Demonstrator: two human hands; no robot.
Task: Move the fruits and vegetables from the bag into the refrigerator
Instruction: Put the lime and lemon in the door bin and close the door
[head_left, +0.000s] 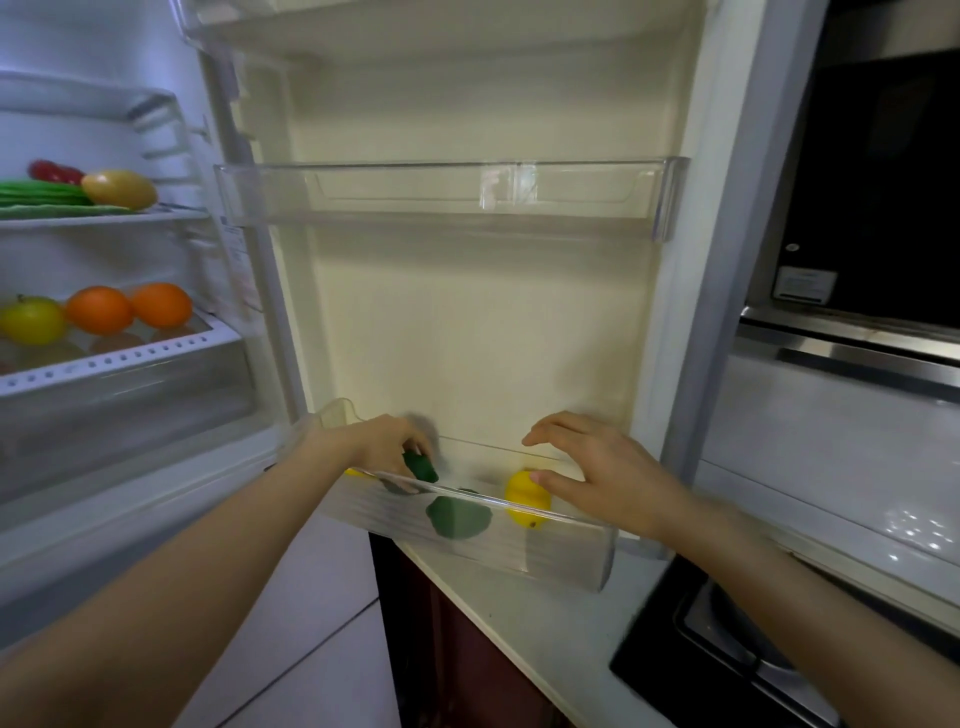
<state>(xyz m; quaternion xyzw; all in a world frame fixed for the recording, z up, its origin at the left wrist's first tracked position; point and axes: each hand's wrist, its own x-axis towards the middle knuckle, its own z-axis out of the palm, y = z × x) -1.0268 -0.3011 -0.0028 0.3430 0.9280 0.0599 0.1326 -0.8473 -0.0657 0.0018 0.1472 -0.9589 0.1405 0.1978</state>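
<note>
**Green and yellow produce going into the bottom door bin**

Left hand (387, 447) has its grip pinched on a small dark green vegetable (421, 466), held just over the clear door bin (561, 545). Right hand (597, 467) hangs spread and loose, holding nothing, fingertips at the lemon (525, 498) in the bin. A green pepper (458, 518) sits between. All look light, smooth, slippery: take them round the middle. Bin wall is high, so drop in from above. Oranges (130, 309) are on the inside shelf. Bench (545, 634) is below. Bag not visible.
</note>
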